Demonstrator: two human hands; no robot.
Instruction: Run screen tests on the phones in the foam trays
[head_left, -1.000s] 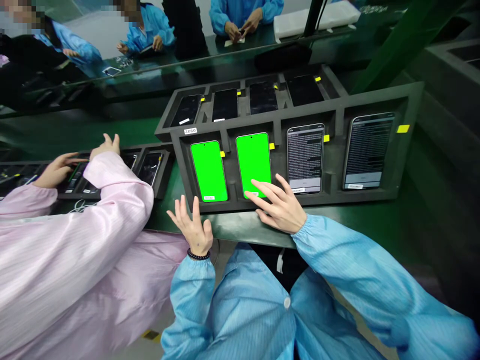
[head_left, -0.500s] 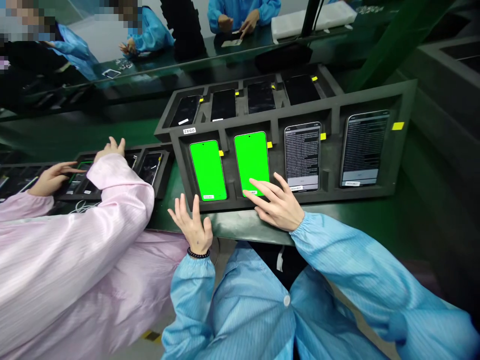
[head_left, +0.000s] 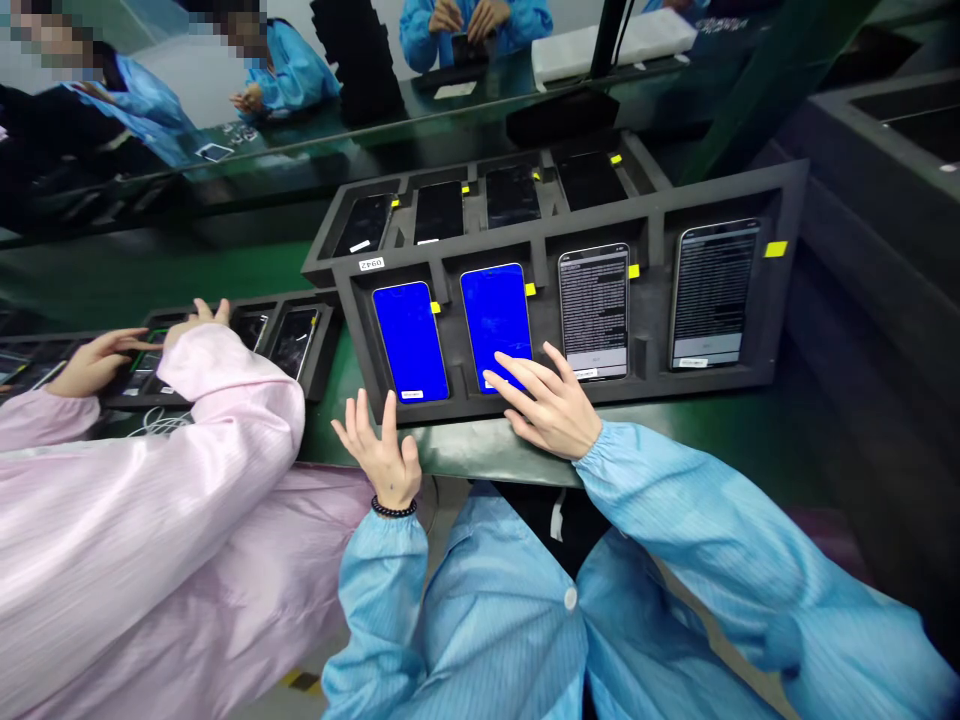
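On your left, a co-worker's pink sleeve [head_left: 232, 375] crosses above a dark tray [head_left: 324, 350] of phones, with pale cables [head_left: 161, 422] bunched at its near side. Beyond, you have people in blue [head_left: 296, 68] at the far bench [head_left: 420, 95], a black stack [head_left: 356, 60] among them and a long white package [head_left: 637, 42] farther right. At your far right slants a green post [head_left: 787, 90].

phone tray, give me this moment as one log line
right hand: over blue-screened second phone from left, contact unclear | left hand: spread, near blue-screened first phone | third phone, fourth phone: text onscreen
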